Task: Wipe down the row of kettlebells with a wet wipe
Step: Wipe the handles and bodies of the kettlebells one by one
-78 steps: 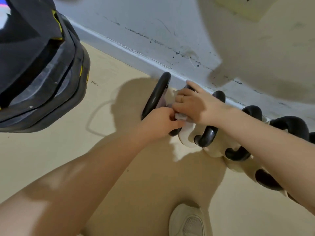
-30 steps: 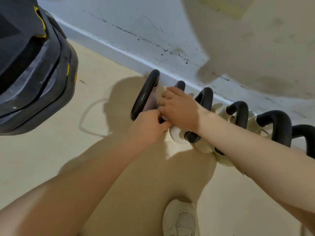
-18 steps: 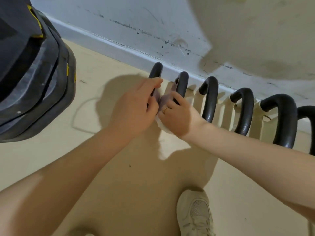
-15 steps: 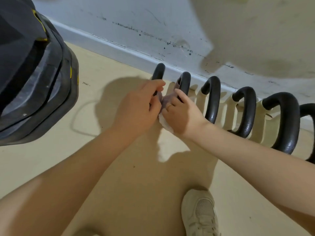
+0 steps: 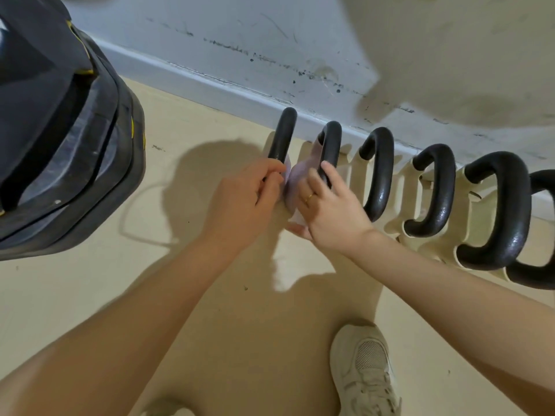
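Observation:
A row of several cream kettlebells with black handles stands along the wall, from the leftmost handle [image 5: 282,135] to the big one at the right [image 5: 504,211]. A pale lilac wet wipe [image 5: 295,178] sits between the first and second handles [image 5: 330,145]. My left hand [image 5: 243,205] pinches the wipe's left edge beside the first handle. My right hand [image 5: 327,211] holds the wipe's lower part, its fingers against the second handle. The two leftmost kettlebell bodies are mostly hidden by my hands.
A stack of black weight plates with yellow marks [image 5: 60,139] fills the upper left. The scuffed white wall and skirting board [image 5: 210,82] run behind the row. My pale sneaker [image 5: 366,370] stands on the beige floor below my right arm.
The view has shifted, so the handles now look upright. My hands moved up between the first two handles and the wipe has spread out between them.

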`<act>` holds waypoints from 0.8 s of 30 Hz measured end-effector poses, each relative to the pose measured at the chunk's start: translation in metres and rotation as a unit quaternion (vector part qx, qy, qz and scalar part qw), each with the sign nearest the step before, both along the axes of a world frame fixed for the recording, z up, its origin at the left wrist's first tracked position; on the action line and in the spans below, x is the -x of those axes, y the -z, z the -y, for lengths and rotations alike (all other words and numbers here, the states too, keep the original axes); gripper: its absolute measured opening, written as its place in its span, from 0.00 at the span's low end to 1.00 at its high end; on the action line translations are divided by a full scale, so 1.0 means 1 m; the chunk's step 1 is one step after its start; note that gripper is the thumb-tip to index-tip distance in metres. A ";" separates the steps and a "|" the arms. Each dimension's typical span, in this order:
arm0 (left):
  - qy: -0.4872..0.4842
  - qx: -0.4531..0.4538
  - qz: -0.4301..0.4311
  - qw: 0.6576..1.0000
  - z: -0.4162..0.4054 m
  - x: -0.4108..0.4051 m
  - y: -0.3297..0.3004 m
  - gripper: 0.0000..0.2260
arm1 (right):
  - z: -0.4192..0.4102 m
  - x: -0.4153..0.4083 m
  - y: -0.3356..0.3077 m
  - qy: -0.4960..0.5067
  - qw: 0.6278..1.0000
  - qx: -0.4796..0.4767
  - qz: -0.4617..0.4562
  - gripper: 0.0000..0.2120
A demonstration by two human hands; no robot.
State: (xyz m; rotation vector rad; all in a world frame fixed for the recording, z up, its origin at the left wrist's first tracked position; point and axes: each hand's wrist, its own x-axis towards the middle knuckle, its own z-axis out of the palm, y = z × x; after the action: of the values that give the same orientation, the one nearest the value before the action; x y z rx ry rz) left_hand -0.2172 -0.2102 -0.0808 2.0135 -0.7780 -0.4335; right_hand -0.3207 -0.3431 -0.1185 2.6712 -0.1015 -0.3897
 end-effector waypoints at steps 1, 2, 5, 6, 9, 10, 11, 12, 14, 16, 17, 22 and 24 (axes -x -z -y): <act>-0.003 0.002 -0.007 1.000 0.001 0.000 0.000 0.10 | 0.006 -0.002 -0.003 0.017 0.999 -0.023 0.019 0.34; -0.005 0.002 -0.015 1.000 0.003 0.001 -0.001 0.10 | 0.009 -0.004 -0.007 0.051 0.997 -0.050 0.040 0.36; -0.007 0.006 -0.049 0.999 0.009 0.005 -0.002 0.11 | 0.006 -0.003 -0.010 0.111 0.981 -0.137 0.081 0.39; -0.005 0.006 -0.057 0.998 0.011 0.006 -0.002 0.12 | 0.004 -0.001 -0.009 0.119 0.976 -0.158 0.092 0.39; -0.002 -0.007 -0.068 0.998 0.019 0.010 0.000 0.11 | 0.007 -0.011 -0.014 0.210 0.940 -0.236 0.132 0.35; -0.004 -0.007 -0.071 0.997 0.022 0.012 0.000 0.11 | 0.011 -0.018 -0.014 0.253 0.919 -0.266 0.144 0.32; -0.007 -0.007 -0.076 0.997 0.024 0.013 0.001 0.12 | 0.016 -0.025 -0.014 0.292 0.896 -0.296 0.156 0.29; -0.009 -0.008 -0.083 0.996 0.027 0.014 0.000 0.12 | 0.021 -0.032 -0.015 0.328 0.868 -0.333 0.168 0.28; -0.011 -0.024 -0.100 0.995 0.031 0.017 0.003 0.11 | 0.025 -0.037 -0.024 0.385 0.788 -0.427 0.220 0.34; -0.002 -0.056 -0.119 0.991 0.034 0.019 0.006 0.08 | 0.026 -0.029 -0.034 0.411 0.696 -0.488 0.328 0.36; 0.006 -0.072 -0.131 0.989 0.035 0.021 0.008 0.06 | 0.027 -0.021 -0.041 0.421 0.663 -0.494 0.374 0.32; 0.051 -0.154 -0.142 0.977 0.047 0.027 0.016 0.10 | 0.015 -0.018 -0.038 0.516 0.613 -0.549 0.235 0.15; 0.034 -0.150 -0.145 0.977 0.050 0.027 0.018 0.09 | 0.015 -0.035 -0.033 0.555 0.516 -0.606 0.242 0.15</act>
State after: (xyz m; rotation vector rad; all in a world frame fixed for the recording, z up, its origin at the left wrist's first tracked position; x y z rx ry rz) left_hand -0.2439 -0.2604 -0.0988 2.1376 -0.6272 -0.9086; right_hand -0.2861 -0.3580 -0.0854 3.3614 -2.7266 0.0916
